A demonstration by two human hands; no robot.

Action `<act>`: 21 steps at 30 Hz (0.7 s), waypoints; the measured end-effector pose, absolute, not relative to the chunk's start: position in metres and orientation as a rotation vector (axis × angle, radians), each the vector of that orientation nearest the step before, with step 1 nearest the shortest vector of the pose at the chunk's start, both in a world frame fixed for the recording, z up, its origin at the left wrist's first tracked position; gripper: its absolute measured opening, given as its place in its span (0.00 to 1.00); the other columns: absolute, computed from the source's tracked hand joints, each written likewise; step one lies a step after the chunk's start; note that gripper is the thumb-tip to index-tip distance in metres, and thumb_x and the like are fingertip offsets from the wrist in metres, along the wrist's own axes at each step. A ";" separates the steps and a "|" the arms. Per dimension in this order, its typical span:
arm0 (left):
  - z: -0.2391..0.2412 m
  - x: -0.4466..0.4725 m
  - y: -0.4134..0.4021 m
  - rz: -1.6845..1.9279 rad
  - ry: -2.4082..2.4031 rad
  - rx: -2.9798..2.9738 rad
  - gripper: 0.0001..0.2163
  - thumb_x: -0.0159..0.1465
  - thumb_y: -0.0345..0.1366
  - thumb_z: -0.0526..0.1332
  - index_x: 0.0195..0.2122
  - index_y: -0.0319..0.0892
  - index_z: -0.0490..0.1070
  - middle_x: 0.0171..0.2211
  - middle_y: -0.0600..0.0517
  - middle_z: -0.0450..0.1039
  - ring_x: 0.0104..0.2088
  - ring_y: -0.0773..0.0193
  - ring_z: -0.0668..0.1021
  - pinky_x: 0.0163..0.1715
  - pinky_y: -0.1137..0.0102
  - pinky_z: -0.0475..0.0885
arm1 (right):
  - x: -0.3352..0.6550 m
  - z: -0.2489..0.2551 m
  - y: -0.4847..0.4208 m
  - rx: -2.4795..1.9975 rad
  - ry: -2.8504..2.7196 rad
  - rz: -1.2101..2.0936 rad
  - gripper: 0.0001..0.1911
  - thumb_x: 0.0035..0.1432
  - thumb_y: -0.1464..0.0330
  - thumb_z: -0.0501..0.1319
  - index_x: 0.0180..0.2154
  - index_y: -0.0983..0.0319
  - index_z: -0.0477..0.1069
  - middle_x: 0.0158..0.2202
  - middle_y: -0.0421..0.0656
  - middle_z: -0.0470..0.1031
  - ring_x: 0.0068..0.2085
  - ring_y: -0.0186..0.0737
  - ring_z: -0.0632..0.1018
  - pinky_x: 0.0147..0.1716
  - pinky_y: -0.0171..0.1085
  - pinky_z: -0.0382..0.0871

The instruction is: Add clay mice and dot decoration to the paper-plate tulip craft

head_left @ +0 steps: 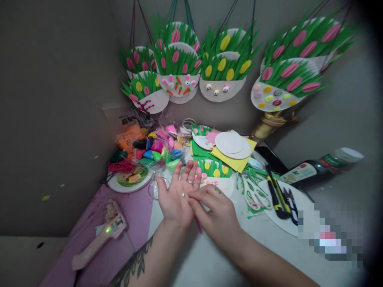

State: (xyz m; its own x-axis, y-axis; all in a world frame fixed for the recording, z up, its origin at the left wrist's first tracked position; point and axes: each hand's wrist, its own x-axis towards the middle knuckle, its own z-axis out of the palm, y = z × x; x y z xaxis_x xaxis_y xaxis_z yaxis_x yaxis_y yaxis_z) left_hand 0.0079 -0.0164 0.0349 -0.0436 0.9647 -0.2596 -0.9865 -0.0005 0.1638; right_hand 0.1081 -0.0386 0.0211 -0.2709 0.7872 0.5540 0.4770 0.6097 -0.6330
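My left hand (178,195) is turned palm up with its fingers stretched, and a ring shows on one finger. On its palm lies a tiny white ball (183,195), perhaps of modelling clay. Thumb and forefinger of my right hand (211,203) are pinched together at the edge of that palm; whatever they hold, if anything, is too small to make out. Behind both hands lies a paper-plate craft (223,186) with green paper grass, yellow tulips and pink-eared clay faces, partly covered by my hands. A thin pink stick (198,225) shows under my hands.
A hot glue gun (112,229) with a green light rests at the left. Bagged coloured clay (158,147) is piled behind. To the right are scissors (254,195), a yellow-black utility knife (278,197) and a dark bottle (320,167). Finished plate baskets (223,89) hang above.
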 end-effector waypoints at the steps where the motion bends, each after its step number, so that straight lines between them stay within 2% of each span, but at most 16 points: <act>1: 0.035 0.008 -0.017 1.580 0.330 -0.079 0.31 0.63 0.61 0.42 0.47 0.39 0.67 0.50 0.39 0.71 0.56 0.51 0.71 0.54 0.56 0.67 | 0.109 0.020 -0.040 -0.997 -1.933 0.423 0.08 0.59 0.75 0.58 0.38 0.62 0.76 0.31 0.44 0.72 0.35 0.38 0.73 0.35 0.37 0.70; 7: 0.033 0.007 -0.018 1.590 0.289 -0.069 0.31 0.63 0.61 0.43 0.47 0.40 0.68 0.50 0.40 0.71 0.57 0.51 0.70 0.55 0.55 0.66 | 0.106 0.017 -0.050 -1.007 -1.956 0.410 0.12 0.59 0.74 0.57 0.43 0.64 0.75 0.32 0.44 0.68 0.35 0.38 0.71 0.34 0.38 0.69; 13: 0.030 0.008 -0.017 1.608 0.306 -0.068 0.30 0.62 0.61 0.44 0.45 0.40 0.69 0.47 0.41 0.72 0.57 0.51 0.71 0.55 0.55 0.65 | 0.101 0.016 -0.050 -0.991 -1.995 0.406 0.14 0.59 0.75 0.56 0.45 0.63 0.74 0.33 0.45 0.68 0.35 0.40 0.71 0.33 0.40 0.68; 21: 0.029 0.007 -0.017 1.613 0.334 -0.067 0.31 0.62 0.62 0.43 0.46 0.41 0.69 0.48 0.42 0.71 0.57 0.53 0.69 0.57 0.58 0.63 | 0.102 0.015 -0.053 -0.965 -2.047 0.351 0.16 0.60 0.74 0.55 0.48 0.64 0.73 0.36 0.47 0.70 0.38 0.43 0.70 0.35 0.43 0.68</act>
State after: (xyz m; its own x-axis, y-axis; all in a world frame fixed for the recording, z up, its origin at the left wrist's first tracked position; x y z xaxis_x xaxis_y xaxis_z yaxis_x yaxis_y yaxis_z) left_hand 0.0070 -0.0167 0.0290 -0.0757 0.9666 -0.2449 -0.9843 -0.0331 0.1736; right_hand 0.1016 -0.0530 0.0145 -0.3642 0.7401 0.5653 0.5097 0.6664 -0.5441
